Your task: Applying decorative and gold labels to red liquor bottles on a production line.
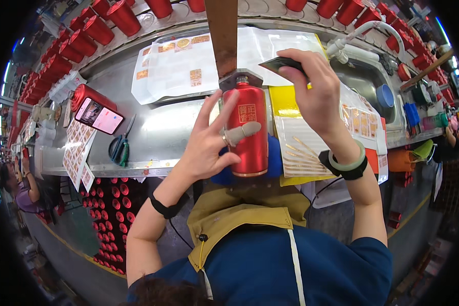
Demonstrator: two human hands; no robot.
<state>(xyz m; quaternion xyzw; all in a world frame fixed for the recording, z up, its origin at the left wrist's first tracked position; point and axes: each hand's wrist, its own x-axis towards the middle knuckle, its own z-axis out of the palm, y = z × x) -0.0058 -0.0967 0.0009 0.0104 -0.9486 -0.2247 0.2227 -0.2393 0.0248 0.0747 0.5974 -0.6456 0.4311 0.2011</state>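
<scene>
A shiny red bottle [250, 153] with a gold square emblem lies in front of me, its neck against a dark notched holder. My left hand [207, 136] is at the bottle's left side, fingers spread. One finger wears a grey finger cot [242, 133] and reaches across the bottle's front. Above and right of the bottle, my right hand [316, 86] is raised, pinching a dark, flat, scraper-like piece [279, 63] between thumb and fingers. Below that hand, a sheet with gold strip stickers [306, 153] lies on a yellow folder [284, 102].
Left on the metal bench are a phone [99, 116] leaning on a red can-shaped container [79, 94], scissors [120, 148] and sticker sheets [75, 153]. White sheets [171, 76] lie beyond. A brown post [223, 35] rises ahead. A sink [363, 76] with a faucet [339, 50] stands right.
</scene>
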